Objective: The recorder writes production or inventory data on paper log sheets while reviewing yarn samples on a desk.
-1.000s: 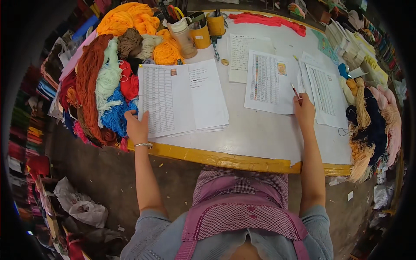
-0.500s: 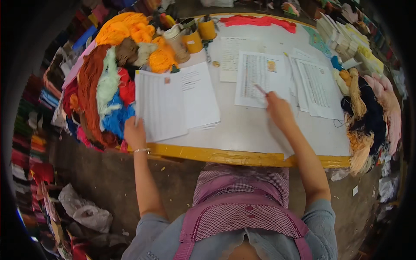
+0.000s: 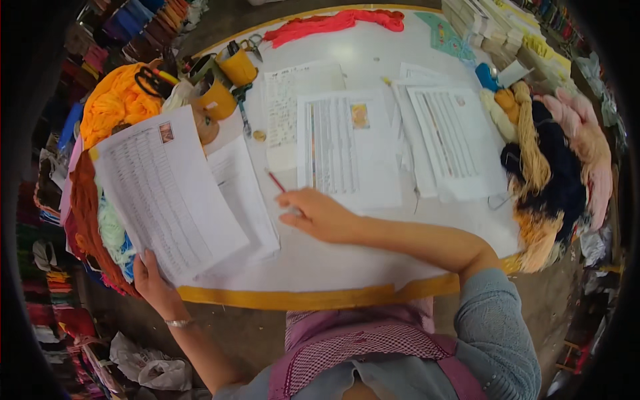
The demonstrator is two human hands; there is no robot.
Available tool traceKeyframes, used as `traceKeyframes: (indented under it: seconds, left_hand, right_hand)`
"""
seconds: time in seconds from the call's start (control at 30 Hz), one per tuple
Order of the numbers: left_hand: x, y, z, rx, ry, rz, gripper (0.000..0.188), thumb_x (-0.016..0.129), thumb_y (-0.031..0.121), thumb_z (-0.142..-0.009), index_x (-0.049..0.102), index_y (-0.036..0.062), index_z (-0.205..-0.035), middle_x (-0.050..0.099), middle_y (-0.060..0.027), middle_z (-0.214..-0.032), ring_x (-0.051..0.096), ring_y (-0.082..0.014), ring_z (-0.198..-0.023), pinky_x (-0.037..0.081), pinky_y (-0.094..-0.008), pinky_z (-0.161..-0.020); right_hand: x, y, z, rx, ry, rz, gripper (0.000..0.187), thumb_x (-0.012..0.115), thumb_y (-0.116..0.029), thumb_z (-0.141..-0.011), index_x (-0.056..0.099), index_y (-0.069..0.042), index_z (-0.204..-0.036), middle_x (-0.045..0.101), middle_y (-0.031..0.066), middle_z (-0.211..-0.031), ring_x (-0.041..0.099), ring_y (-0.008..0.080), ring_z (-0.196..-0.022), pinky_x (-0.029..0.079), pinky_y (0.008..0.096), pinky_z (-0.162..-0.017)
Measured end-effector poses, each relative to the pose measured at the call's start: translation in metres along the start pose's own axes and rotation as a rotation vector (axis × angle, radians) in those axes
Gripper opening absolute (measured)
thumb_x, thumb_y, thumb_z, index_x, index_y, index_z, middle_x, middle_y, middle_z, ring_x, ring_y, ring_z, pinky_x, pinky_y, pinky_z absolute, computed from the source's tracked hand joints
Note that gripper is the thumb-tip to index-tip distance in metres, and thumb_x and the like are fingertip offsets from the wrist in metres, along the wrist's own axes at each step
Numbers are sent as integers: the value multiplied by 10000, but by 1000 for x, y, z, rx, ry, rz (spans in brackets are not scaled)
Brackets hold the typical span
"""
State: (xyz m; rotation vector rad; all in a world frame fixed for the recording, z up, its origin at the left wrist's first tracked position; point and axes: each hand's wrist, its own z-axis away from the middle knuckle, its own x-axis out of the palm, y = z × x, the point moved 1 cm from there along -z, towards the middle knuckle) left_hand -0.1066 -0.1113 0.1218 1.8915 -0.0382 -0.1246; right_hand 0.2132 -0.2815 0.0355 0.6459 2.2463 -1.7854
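Observation:
My left hand (image 3: 157, 287) grips the lower left corner of a printed sheet of paper (image 3: 160, 200), thumb on top. That sheet is lifted and tilted; it has a table of rows and a small coloured picture near its top. Other papers (image 3: 243, 200) lie partly hidden beneath it. In my right hand (image 3: 320, 217) is a slim red pencil (image 3: 275, 181), its tip toward the far left. The hand hovers just right of the papers, over the white tabletop (image 3: 320, 270). Beyond it lies another printed sheet (image 3: 377, 173) with a yellowish picture.
Yarn skeins are heaped at the left, orange (image 3: 127, 100) and rust brown (image 3: 87, 207), and at the right, navy (image 3: 553, 167) and pink (image 3: 593, 147). Yellow cups (image 3: 217, 101) hold tools. More sheets (image 3: 460, 157), a coral skein (image 3: 340, 25) and stacked booklets (image 3: 480, 23) lie farther off.
My left hand has picked up the sheet's lower edge and tilted it. My right hand has moved left with the pencil, away from the middle sheet. The head view has shifted right.

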Motion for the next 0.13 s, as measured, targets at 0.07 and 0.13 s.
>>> traceKeyframes:
  seconds: [0.07, 0.13]
  left_hand:
    - [21, 7, 1, -81, -5, 77, 206, 612, 72, -962, 623, -61, -1118, 657, -42, -1071, 558, -88, -924, 453, -239, -843]
    - [33, 0, -3, -119, -44, 96, 219, 618, 77, -960, 620, -53, -1136, 657, -39, -1088, 562, -88, -935, 452, -239, -853]
  right_hand:
    - [-15, -11, -2, 125, -87, -233, 446, 566, -300, -991, 510, 8, -1310, 631, 173, -1182, 627, 296, -1033, 498, 371, -888]
    - [-36, -21, -4, 314, -133, -553, 596, 544, -428, -984, 458, 27, -1359, 621, 233, -1247, 616, 350, -1143, 466, 409, -979]
